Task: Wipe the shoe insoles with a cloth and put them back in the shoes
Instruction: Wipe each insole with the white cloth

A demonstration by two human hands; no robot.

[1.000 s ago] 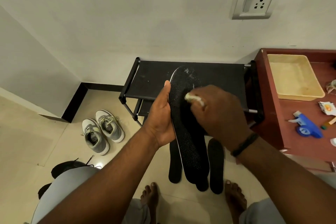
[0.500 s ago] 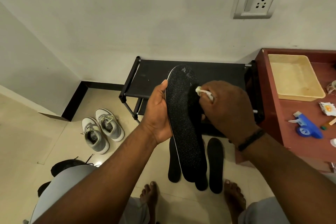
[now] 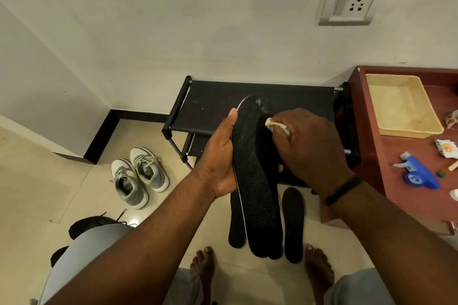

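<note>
Head view: right hand (image 3: 312,148), pinching the small pale cloth (image 3: 275,125), is sliding up toward the toe of the black textured insole (image 3: 255,181) while the left hand (image 3: 220,158) is gripping its edge; wiping is continuing.

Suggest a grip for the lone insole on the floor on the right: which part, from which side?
Probably best at the heel end of the lone insole, nearest the bare feet. It lies flat on the tile, long axis pointing away toward the shoe rack, with open floor on its right edge. Come from above, slide fingers under that end or right edge and pinch across the thin width; the left side crowds the other insoles.
</note>
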